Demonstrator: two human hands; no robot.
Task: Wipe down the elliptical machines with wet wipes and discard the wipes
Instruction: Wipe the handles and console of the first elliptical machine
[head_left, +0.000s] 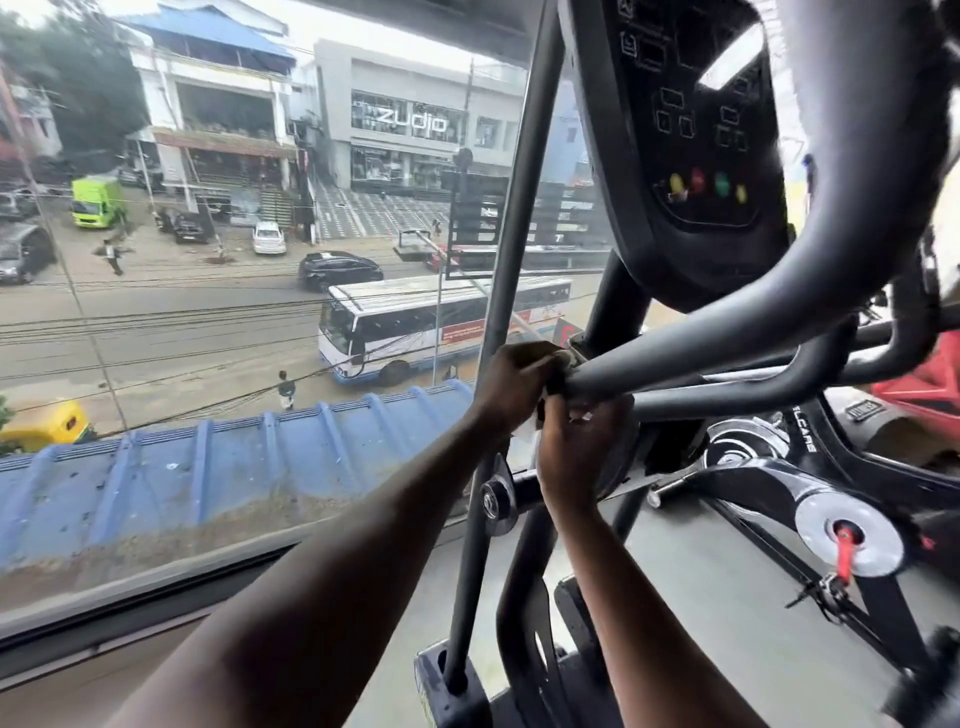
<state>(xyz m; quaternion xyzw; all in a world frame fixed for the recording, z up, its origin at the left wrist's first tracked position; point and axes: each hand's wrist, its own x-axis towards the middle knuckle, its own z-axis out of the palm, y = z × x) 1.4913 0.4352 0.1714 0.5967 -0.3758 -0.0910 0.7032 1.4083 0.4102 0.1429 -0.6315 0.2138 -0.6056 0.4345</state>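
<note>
Fingers of the left hand (519, 376) curl over the end of the dark grey tubular handlebar (691, 358) of the black elliptical machine (685, 156), pressing a white wet wipe (563, 357) against it. The right hand (576, 447) pinches the wipe's hanging part just below the bar. Both forearms reach forward together. One wipe shows, wrapped around the bar end between the two hands.

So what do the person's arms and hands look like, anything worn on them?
Both forearms are bare as far as the frame shows: no sleeves, gloves, watch or bands visible. The left hand and right hand show no rings, though the fingers are partly hidden and blurred.
</note>
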